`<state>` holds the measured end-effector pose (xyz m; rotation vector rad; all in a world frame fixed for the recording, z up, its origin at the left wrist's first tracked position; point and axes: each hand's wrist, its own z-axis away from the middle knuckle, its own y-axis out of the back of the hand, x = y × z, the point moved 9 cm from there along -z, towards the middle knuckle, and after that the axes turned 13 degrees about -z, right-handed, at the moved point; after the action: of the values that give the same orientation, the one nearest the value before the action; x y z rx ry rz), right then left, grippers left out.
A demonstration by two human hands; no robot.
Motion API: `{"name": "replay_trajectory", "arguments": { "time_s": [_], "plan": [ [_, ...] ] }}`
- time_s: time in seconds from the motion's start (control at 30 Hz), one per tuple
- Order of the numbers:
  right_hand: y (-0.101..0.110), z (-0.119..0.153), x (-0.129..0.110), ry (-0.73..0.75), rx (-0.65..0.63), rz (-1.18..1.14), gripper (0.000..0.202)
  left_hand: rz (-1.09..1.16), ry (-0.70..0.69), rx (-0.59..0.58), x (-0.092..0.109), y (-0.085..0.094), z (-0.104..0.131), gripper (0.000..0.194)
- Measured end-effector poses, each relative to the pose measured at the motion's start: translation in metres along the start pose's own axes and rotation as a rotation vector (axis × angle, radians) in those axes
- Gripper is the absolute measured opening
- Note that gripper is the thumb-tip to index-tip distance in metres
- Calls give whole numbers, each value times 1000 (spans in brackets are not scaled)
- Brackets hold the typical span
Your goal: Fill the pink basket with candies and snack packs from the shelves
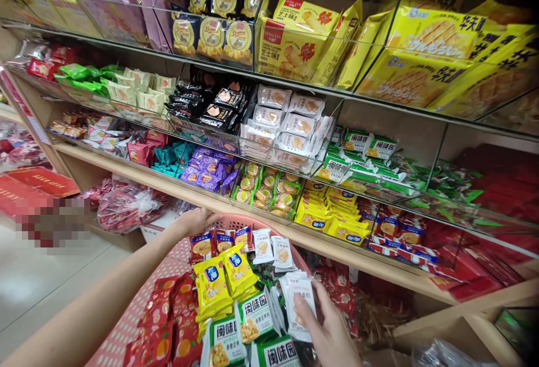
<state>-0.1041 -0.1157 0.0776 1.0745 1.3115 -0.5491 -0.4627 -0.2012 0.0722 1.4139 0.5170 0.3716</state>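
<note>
A pink perforated basket holds red packets, yellow packets, green-and-white packets and small white packets. My left hand rests at the basket's far rim, its fingers curled over the edge and partly hidden. At the basket's right side, my right hand has thumb and fingers closed on white packets, just above the green-and-white ones.
Shelves with clear dividers rise ahead, stocked with white packets, purple packets and yellow bags. Bagged red goods lie low at the left, beside the tiled floor.
</note>
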Motion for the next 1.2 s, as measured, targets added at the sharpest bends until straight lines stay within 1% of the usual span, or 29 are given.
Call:
{"name": "replay_trajectory", "arguments": {
  "time_s": [0.1,0.17,0.27,0.37,0.47,0.57,0.67,0.77,0.83,0.9,0.97,1.1,1.2],
  "plan": [
    [0,2,-7,68,1,173,47,5,-7,-1,1,1,0,67],
    [-3,3,-12,112,-15,267,40,10,-13,2,2,2,0,67],
    [-7,5,-17,182,-10,341,34,22,-9,4,2,2,1,66],
    [-6,2,-13,184,-12,319,38,24,0,7,1,1,0,64],
    [-7,-1,-7,167,-66,285,40,10,4,5,-1,-1,-1,62],
    [-11,0,-4,160,-134,313,35,14,-7,7,0,-1,-1,65],
    [-17,3,0,158,-186,326,36,35,-7,5,-1,-1,-1,67],
    [-15,4,1,175,-148,320,37,30,10,-4,-3,-3,0,66],
    [-11,0,-1,186,-121,323,36,23,24,-9,-5,-4,0,66],
    [-7,-9,-10,207,-103,331,36,14,24,-8,-5,-3,0,66],
    [-6,-20,-26,267,-114,339,35,7,17,-6,-4,-1,1,67],
    [-16,-37,-71,461,-205,363,33,-2,24,8,-3,0,3,66],
    [-20,-47,-113,625,-205,408,31,-13,28,31,-4,0,4,62]
  ]
}}
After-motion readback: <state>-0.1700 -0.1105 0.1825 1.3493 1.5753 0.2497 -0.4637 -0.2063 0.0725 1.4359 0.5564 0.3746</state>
